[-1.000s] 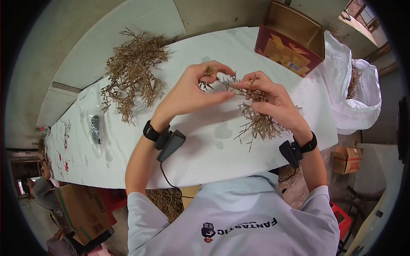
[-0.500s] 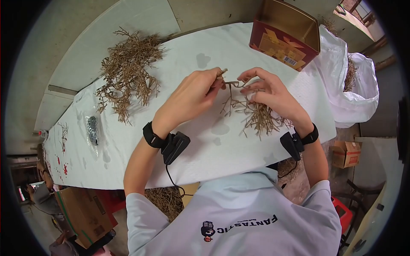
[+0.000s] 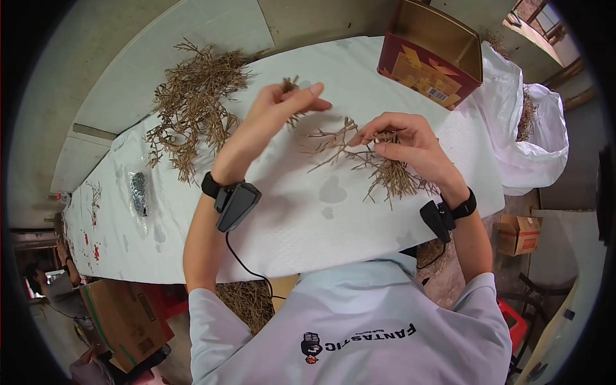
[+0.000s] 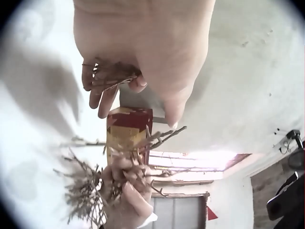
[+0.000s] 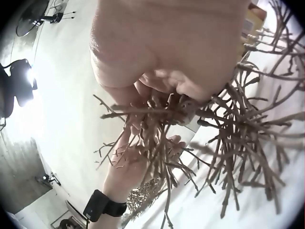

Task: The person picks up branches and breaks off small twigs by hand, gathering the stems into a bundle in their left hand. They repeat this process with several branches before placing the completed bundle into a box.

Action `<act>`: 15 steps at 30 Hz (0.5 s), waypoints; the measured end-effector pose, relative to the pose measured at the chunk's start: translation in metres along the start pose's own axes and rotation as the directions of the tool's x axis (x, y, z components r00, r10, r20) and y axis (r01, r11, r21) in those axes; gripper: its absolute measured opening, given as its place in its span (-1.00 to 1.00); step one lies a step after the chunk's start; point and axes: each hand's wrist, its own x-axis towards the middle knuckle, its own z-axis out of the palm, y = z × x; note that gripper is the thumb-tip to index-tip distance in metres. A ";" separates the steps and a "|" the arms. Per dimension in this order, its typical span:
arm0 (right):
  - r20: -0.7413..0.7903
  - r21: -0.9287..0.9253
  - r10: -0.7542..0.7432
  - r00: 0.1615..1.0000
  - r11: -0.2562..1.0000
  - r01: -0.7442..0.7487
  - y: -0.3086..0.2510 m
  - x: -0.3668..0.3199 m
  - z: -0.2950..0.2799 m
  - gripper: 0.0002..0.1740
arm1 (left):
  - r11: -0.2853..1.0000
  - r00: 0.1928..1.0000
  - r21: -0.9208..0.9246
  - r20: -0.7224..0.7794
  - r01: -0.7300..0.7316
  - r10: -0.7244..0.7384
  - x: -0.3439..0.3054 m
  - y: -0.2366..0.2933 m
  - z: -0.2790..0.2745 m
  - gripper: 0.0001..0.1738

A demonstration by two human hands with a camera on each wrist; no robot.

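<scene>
My right hand [image 3: 414,142] grips a bunch of dry, branching brown twigs [image 3: 394,178], which hangs below the fingers over the white-covered table. Between its thumb and fingertips a forked twig [image 3: 330,142] sticks out towards the left. Off to the left and farther from the body, my left hand [image 3: 264,119] has its thumb and forefinger stretched out. In the left wrist view, its other fingers curl round a few short twig pieces [image 4: 114,82]. The two hands are apart. A large heap of similar twigs [image 3: 192,106] lies on the table beyond the left hand.
A dark red and gold tin box [image 3: 417,76] stands open at the table's back right. Beside it hangs a white sack [image 3: 513,157] with twigs inside. Left on the table lies a clear packet [image 3: 138,196] with dark contents. Another person [image 3: 58,289] is at the far left.
My left hand came up to the twig at the right hand, then drew away left and towards the back. The right hand stayed nearly in place, with a forked twig now sticking out from its fingertips.
</scene>
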 end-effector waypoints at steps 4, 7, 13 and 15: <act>-0.102 -0.309 -0.142 0.985 0.945 0.104 0.001 0.001 0.007 -0.82 | 0.987 0.942 0.004 0.299 0.161 -0.155 -0.009 -0.006 0.013 -0.46; -0.068 -0.580 -0.294 0.953 0.789 0.201 -0.004 0.003 0.011 -0.80 | 0.982 0.943 0.173 0.332 -0.074 0.012 -0.013 -0.004 0.019 -0.49; -0.015 -0.742 -0.264 0.965 0.650 0.166 -0.016 -0.001 0.014 -0.81 | 0.984 0.922 0.002 0.351 -0.176 0.164 -0.015 -0.011 0.027 -0.62; -0.056 -0.678 -0.195 0.979 0.728 0.106 -0.018 -0.002 0.016 -0.85 | 0.902 0.889 0.262 0.399 -0.344 0.223 -0.021 -0.007 0.027 -0.71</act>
